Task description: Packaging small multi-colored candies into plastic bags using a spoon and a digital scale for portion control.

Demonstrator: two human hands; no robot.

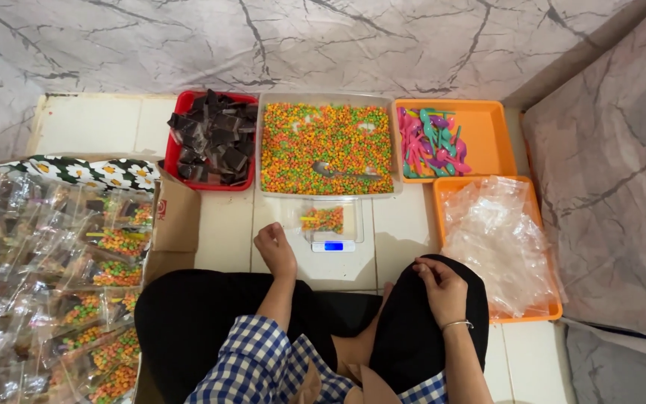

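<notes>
The left hand [275,251] rests on the floor [222,228] beside a small scale [332,224] holding a filled bag [323,218]; the candy tray [327,147] lies at twelve o'clock, and the right hand [440,288] rests on a knee at four.

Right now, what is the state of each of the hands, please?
Left hand: loosely curled, holding nothing, beside the scale.
Right hand: loosely curled, resting on the knee, holding nothing visible.
</notes>
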